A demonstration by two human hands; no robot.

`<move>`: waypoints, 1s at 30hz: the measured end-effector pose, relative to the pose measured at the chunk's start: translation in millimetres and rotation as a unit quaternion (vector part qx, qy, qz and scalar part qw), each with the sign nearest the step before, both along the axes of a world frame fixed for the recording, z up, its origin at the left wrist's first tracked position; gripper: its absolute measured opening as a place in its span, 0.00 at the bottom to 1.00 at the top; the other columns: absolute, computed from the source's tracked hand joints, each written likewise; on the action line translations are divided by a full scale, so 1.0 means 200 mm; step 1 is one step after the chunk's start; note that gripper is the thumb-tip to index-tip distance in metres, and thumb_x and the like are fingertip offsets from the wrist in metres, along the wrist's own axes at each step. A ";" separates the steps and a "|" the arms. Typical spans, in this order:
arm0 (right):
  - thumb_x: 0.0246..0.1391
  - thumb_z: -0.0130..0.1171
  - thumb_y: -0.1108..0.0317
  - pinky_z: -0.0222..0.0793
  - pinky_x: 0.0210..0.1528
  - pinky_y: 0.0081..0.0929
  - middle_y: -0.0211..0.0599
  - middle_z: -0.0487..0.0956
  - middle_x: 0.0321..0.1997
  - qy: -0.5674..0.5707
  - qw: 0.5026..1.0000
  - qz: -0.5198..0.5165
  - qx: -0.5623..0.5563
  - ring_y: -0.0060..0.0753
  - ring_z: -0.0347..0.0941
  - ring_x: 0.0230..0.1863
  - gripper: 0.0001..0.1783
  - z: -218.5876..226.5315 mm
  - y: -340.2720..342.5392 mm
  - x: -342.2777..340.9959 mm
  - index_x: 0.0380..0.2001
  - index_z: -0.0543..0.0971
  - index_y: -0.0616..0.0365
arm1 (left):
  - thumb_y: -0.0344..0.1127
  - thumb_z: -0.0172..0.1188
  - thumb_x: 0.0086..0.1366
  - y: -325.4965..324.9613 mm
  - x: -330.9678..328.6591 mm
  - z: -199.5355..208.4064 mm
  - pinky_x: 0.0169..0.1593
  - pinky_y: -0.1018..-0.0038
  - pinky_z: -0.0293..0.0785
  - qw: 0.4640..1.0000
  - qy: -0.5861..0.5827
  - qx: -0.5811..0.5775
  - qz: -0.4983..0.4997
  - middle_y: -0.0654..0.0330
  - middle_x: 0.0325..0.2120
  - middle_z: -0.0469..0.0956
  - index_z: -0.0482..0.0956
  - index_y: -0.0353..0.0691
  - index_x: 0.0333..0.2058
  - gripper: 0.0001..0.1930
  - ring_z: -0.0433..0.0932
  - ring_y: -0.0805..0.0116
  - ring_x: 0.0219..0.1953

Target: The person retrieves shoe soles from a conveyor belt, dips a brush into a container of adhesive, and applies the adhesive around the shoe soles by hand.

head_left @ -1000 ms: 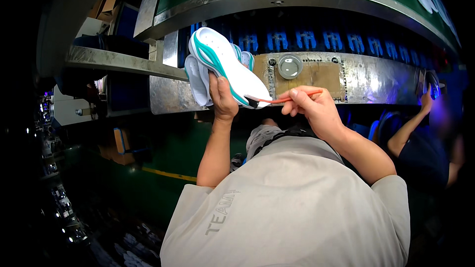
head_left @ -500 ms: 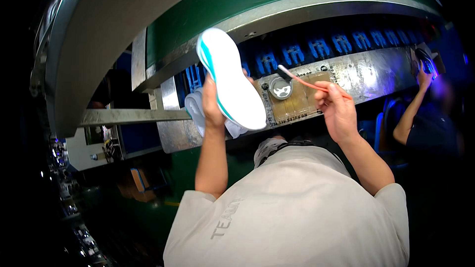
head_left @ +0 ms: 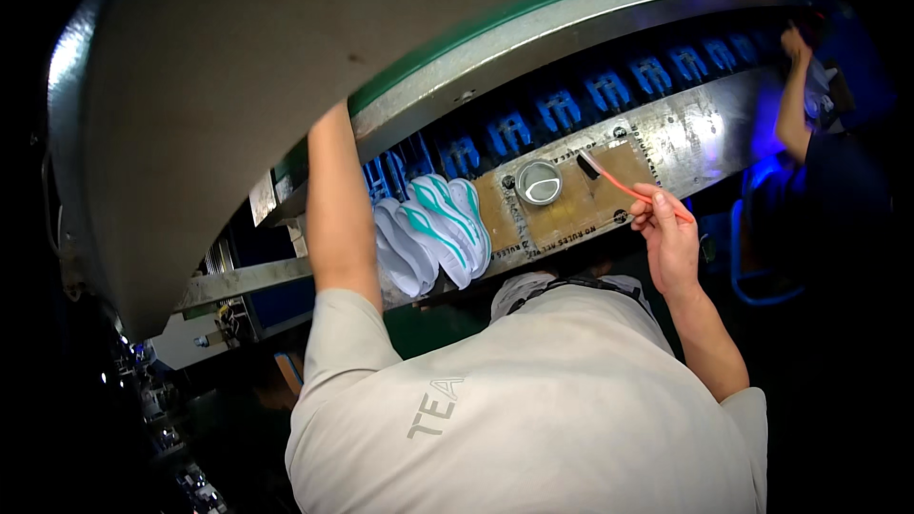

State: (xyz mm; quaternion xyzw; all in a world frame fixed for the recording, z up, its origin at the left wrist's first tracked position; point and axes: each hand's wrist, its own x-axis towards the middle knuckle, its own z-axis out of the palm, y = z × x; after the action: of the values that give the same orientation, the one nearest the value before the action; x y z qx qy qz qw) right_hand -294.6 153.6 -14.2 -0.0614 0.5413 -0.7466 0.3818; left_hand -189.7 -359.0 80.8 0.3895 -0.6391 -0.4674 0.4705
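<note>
My right hand (head_left: 670,240) is closed around the red handle of a small toothbrush-like brush (head_left: 621,183). Its dark bristles hover above the brown cardboard (head_left: 571,213), just right of a small round cup (head_left: 539,183) with some whitish liquid in it. On the left part of the metal ledge lie several shoe soles (head_left: 444,228), white with teal stripes, leaning on one another. My left forearm (head_left: 340,205) reaches forward past them, and the large grey hood hides the hand.
The big grey hood (head_left: 219,114) overhangs the left side. A metal-edged green conveyor (head_left: 571,0) crosses the far side, above a row of blue brackets (head_left: 557,108). At the right, a person's arm (head_left: 793,109) reaches over the ledge (head_left: 709,133), near a blue stool (head_left: 743,257).
The sole that my left hand held up has gone from view, and that arm has stretched forward under the hood. My right hand has shifted slightly right and down with the brush.
</note>
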 end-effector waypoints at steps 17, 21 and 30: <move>0.69 0.58 0.63 0.74 0.37 0.30 0.41 0.86 0.36 0.478 0.808 0.300 0.169 0.35 0.82 0.33 0.12 -0.30 -0.44 -0.13 0.45 0.84 0.61 | 0.66 0.61 0.62 1.21 1.17 -1.39 0.56 0.54 0.76 0.817 -0.480 0.312 0.066 0.25 0.42 0.81 0.82 0.17 0.44 0.43 0.82 0.38 0.53; 0.65 0.62 0.59 0.76 0.40 0.40 0.49 0.86 0.34 0.476 0.759 0.370 0.246 0.50 0.83 0.36 0.14 -0.27 -0.54 -0.15 0.44 0.88 0.56 | 0.63 0.60 0.60 1.27 1.06 -1.36 0.61 0.52 0.73 0.813 -0.533 0.219 0.088 0.30 0.46 0.82 0.84 0.24 0.46 0.39 0.80 0.34 0.54; 0.66 0.60 0.59 0.76 0.46 0.45 0.49 0.85 0.35 0.568 0.705 0.373 0.201 0.53 0.81 0.40 0.14 -0.39 -0.63 -0.12 0.44 0.87 0.56 | 0.41 0.58 0.61 1.45 1.08 -1.26 0.58 0.47 0.72 0.853 -0.469 0.223 0.050 0.26 0.47 0.79 0.80 0.24 0.48 0.24 0.78 0.28 0.50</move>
State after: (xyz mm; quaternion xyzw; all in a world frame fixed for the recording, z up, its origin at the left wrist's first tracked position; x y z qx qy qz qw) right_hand -318.9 28.1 -92.4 -0.5924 0.7262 -0.2404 0.2526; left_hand 26.4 -69.5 -172.0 0.6884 -0.6423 -0.3350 0.0378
